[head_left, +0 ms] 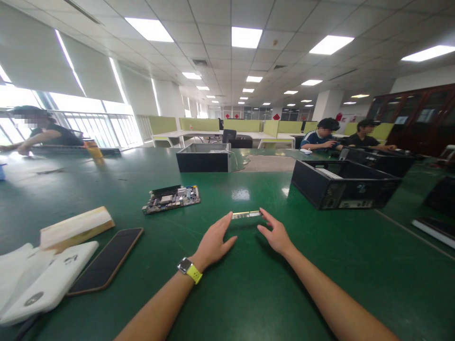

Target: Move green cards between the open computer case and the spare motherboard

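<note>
A memory stick (246,215) is held level just above the green table, its long side facing me. The fingertips of my left hand (213,240) are at its left end, with the thumb apart below. At its right end are the fingertips of my right hand (279,236), thumb also lower and off the stick. My left wrist wears a watch (190,270) with a yellow-green band. Beyond my left hand lies a motherboard (172,199) with chips and slots facing up.
An open black computer case (344,184) stands at the right, another case (204,158) farther back. At left lie a phone (106,260), a white device (50,284) and a pale block-shaped box (76,227). People sit at the table's far left and far right.
</note>
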Demonstrator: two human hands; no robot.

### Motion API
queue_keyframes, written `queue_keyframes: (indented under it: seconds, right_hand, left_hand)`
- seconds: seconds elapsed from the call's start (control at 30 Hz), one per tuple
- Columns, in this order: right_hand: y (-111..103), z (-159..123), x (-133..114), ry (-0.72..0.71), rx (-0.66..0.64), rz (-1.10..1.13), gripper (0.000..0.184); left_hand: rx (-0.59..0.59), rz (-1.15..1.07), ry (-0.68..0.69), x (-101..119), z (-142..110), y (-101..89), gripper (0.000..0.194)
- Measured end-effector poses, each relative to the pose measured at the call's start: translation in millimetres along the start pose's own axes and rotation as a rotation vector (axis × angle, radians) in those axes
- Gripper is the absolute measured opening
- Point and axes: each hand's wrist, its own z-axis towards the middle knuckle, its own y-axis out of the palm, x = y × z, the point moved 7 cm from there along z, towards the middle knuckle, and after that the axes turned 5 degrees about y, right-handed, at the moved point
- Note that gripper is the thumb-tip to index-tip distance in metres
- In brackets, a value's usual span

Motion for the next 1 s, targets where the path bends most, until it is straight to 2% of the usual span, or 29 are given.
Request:
queue_keyframes:
  seconds: [0.2,0.43,1.0]
  right_hand:
    - [8,-6,-8,-0.040,-0.053,-0.005,0.072]
    - [9,-8,-13,-0.055,-0.065,0.002,0.066]
    - [4,-7,-11,0.045,-0.014,0.038,0.054]
  left_hand:
    - [-0.009,0.000,0.024,5,-1,1.4,0.076]
    - [0.030,-0.025,0.025,3,-1,0.4,0.076]
    - [0.038,-0.005,0.020,-1,-1,1.6,0.076]
